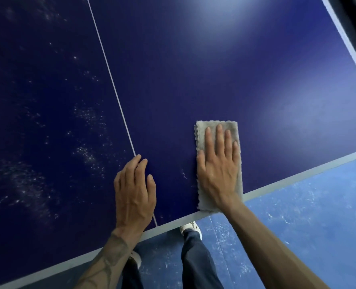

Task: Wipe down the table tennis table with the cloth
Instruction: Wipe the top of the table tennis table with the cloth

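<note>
The dark blue table tennis table (pixel 193 84) fills most of the view, with a thin white centre line (pixel 110 80) running from the top toward me. A folded grey cloth (pixel 202 138) lies flat on the table's right half, near the front edge. My right hand (pixel 217 163) presses on the cloth with straight, spread fingers. My left hand (pixel 134 188) rests flat on the table over the centre line, just left of the cloth, holding nothing. Pale dusty specks (pixel 85 151) cover the left half; the right half looks smooth.
The table's white front edge (pixel 298 174) runs diagonally from lower left to right. Its right side edge (pixel 348 42) shows at the top right. Below the front edge is scuffed light blue floor (pixel 308 215), with my legs and white shoes (pixel 190 227).
</note>
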Motion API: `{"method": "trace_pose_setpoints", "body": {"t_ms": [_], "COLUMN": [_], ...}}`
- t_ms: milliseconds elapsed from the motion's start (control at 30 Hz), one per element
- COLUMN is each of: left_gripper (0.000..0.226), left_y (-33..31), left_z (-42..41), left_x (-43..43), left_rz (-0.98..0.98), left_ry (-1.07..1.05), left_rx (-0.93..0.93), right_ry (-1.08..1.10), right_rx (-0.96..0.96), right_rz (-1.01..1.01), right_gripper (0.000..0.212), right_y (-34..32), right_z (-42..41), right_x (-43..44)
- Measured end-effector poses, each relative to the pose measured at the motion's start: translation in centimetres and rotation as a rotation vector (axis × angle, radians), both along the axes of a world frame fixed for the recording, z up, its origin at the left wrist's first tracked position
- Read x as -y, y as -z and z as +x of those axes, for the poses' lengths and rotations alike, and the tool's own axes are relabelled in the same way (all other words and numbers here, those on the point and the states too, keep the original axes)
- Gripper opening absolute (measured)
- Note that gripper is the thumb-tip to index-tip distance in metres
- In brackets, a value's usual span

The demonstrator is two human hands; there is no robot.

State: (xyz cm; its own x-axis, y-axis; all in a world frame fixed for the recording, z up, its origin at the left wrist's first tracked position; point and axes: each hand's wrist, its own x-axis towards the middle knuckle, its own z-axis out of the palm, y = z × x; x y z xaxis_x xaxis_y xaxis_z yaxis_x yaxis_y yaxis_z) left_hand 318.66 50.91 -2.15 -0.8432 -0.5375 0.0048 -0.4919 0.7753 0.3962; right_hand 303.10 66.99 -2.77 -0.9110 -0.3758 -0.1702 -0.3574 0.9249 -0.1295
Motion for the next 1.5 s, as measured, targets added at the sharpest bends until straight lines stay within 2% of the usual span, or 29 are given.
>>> {"method": "trace_pose_setpoints", "body": {"t_ms": [67,167,300,367,533,633,700,767,900,1000,1067,1133,1200,1233,1267,1367,1500], "left_gripper": [0.041,0.04,0.039,0.04,0.041,0.042,0.044,0.045,0.047,0.046,0.046,0.047,0.047,0.047,0.047,0.048,0.05], "left_y": [0.2,0.1,-0.4,-0.8,-1.1,-0.9,-0.8,-0.8,-0.5,-0.1,0.1,0.3,0.4,0.4,0.3,0.3,0.8], "left_z": [0.8,2.8,6.2,8.3,14.5,17.1,17.7,17.7,16.8,15.7,14.8,13.9,13.1,12.7,12.4,11.8,11.9], "left_x": [1.2,3.2,7.0,9.0,14.7,18.3,20.2,21.7,24.2,26.1,27.2,28.1,29.0,29.4,29.8,30.8,32.5], "left_rz": [-0.005,-0.005,0.002,0.008,-0.022,-0.069,-0.092,-0.094,-0.104,-0.126,-0.15,-0.174,-0.189,-0.189,-0.187,-0.188,-0.184], "left_ry": [0.017,0.064,0.114,0.139,0.241,0.294,0.321,0.344,0.399,0.462,0.503,0.553,0.584,0.592,0.6,0.634,0.687], "left_rx": [-0.007,-0.02,-0.033,-0.032,-0.006,0.027,0.043,0.069,0.091,0.079,0.089,0.094,0.09,0.085,0.08,0.067,0.058], "right_ry": [0.035,-0.141,-0.277,-0.196,0.343,0.256,0.135,0.103,0.397,0.602,0.562,0.367,0.177,0.148,0.177,0.44,0.686], "right_rx": [0.005,-0.003,-0.003,-0.029,-0.026,-0.009,-0.01,-0.007,0.011,-0.027,-0.023,-0.032,-0.045,-0.048,-0.045,-0.021,-0.049], "right_rz": [-0.034,-0.073,-0.02,0.045,-0.063,-0.102,-0.084,-0.045,-0.029,-0.063,-0.106,-0.129,-0.105,-0.083,-0.056,-0.007,-0.029], "right_gripper": [0.069,0.07,0.068,0.066,0.065,0.067,0.066,0.065,0.066,0.067,0.068,0.068,0.067,0.066,0.066,0.067,0.069], "right_y": [0.5,1.0,0.6,0.1,-0.3,-0.3,-0.1,-0.2,-0.7,-0.3,0.0,0.5,0.6,0.6,0.5,0.2,0.5], "right_z": [1.5,7.5,12.0,12.1,13.9,17.6,20.9,22.9,20.9,18.2,18.3,20.8,23.6,24.5,25.0,23.6,19.2], "right_x": [3.7,7.0,4.9,4.0,12.9,18.5,19.3,17.9,16.2,20.1,23.6,25.4,24.3,22.9,21.4,19.4,23.8]}}
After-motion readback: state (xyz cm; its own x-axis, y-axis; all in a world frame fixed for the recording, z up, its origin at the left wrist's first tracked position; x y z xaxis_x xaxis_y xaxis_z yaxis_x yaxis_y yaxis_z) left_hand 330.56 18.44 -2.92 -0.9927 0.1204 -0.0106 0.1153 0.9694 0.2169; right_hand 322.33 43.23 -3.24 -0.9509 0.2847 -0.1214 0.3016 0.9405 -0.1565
